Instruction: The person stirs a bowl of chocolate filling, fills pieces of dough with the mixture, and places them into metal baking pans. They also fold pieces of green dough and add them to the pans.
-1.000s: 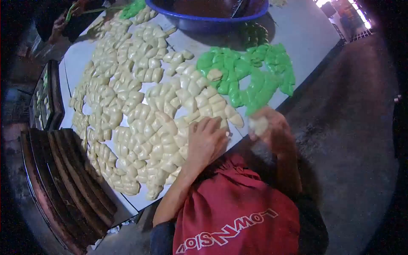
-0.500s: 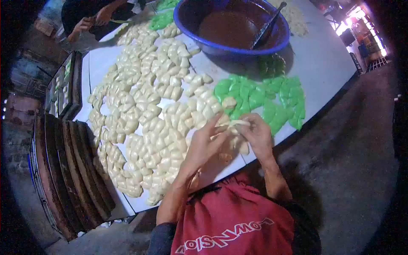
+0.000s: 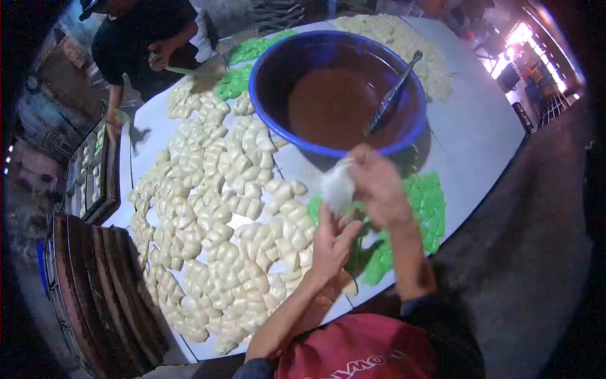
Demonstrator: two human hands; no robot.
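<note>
A small white piece of dough (image 3: 337, 187), smeared by motion, hangs over the table just in front of the blue basin. My right hand (image 3: 377, 183), blurred too, is closed on its upper right side. Below it is my left hand (image 3: 333, 243), thumb and fingers apart, one fingertip at the dough's lower end; whether it grips the dough is hard to see. Pale glossy dough pieces (image 3: 237, 252) cover the table to the left of my hands. Green dough pieces (image 3: 424, 208) lie behind and to the right of them, partly hidden by my right forearm.
The blue basin (image 3: 265, 120) holds brown liquid (image 3: 328, 101) and a dark-handled utensil (image 3: 394, 91). Stacked dark trays (image 3: 101, 290) stand at the left edge, with a tray of pieces (image 3: 91, 170) behind. A co-worker (image 3: 145, 50) stands at the far left. More pale dough (image 3: 404, 44) lies behind the basin.
Both hands have risen away from the table toward the basin, the right one higher, carrying the dough. My view has tilted up. The co-worker's one hand now reaches down to the tray.
</note>
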